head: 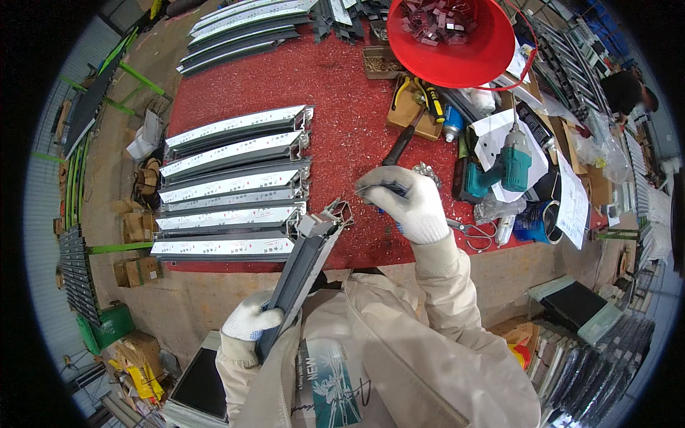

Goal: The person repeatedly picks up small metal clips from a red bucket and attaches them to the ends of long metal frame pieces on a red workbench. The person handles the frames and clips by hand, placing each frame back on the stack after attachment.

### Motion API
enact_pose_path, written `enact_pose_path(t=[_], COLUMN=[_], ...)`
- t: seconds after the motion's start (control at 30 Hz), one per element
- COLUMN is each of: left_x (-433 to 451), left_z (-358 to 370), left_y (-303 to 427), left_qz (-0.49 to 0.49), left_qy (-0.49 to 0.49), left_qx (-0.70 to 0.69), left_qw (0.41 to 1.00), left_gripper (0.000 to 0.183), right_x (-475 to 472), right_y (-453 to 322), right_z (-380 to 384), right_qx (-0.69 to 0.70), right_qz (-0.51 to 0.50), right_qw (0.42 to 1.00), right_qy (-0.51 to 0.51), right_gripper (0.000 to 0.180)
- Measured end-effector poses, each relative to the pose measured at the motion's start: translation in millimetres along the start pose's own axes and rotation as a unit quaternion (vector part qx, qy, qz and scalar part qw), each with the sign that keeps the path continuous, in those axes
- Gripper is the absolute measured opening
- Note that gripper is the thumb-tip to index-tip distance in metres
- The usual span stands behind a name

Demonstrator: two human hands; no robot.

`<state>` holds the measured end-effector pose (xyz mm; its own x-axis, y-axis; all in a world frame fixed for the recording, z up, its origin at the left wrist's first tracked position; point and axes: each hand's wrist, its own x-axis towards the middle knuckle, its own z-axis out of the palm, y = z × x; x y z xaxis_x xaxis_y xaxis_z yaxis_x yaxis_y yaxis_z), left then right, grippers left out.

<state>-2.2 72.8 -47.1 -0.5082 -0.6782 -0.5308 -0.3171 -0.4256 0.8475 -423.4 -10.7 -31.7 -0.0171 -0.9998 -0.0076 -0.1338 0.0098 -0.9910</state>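
My gloved left hand (251, 316) grips the lower part of a dark grey metal frame profile (299, 273). It is held at a slant in front of my jacket, its upper end over the red bench top. At that end a light metal corner piece (309, 227) sits by the open, hollow cross-section. My gloved right hand (409, 200) hovers just right of that end, apart from it, thumb and fingers drawn together. Whether something small is between its fingertips cannot be made out. To the left, several mitred profiles (230, 214) with white printed film lie in a row.
A red bucket of small metal pieces (449, 48) stands at the back right. Around it are a tray of small parts (382, 61), a hammer (402, 143), a cordless drill (497, 171), scissors (476, 231) and a blue can (538, 222). A person (626, 93) is far right.
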Motion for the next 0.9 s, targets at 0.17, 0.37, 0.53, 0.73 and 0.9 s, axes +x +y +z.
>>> enact_pose_path(t=[0.17,0.37,0.53,0.73,0.9], left_x=[-5.9,-6.7,-8.3,-8.5,-9.8], left_z=[-9.9,-8.4,-9.6,-11.0,-7.9], left_y=[-15.6,-18.0,-27.4,-35.2,-31.4], left_qz=[-0.017,-0.023,-0.037,-0.034,-0.037], left_qy=[0.005,0.003,0.007,0.001,0.01], left_qx=[0.029,0.018,-0.008,-0.026,-0.021], left_qw=[0.999,1.0,0.999,0.999,0.999], left_gripper=[0.063,0.066,0.066,0.066,0.066], right_x=[11.9,16.4,16.4,13.0,11.3], right_y=[-7.2,1.3,8.2,12.2,18.9], right_z=[21.6,30.5,35.9,44.0,51.1], right_qx=[0.021,0.038,0.043,0.067,0.093], right_qz=[-0.015,-0.013,-0.014,0.03,0.031], right_qw=[0.998,0.995,0.995,0.993,0.992], right_qy=[-0.062,-0.095,-0.092,-0.087,-0.079], right_gripper=[0.019,0.023,0.024,0.029,0.031])
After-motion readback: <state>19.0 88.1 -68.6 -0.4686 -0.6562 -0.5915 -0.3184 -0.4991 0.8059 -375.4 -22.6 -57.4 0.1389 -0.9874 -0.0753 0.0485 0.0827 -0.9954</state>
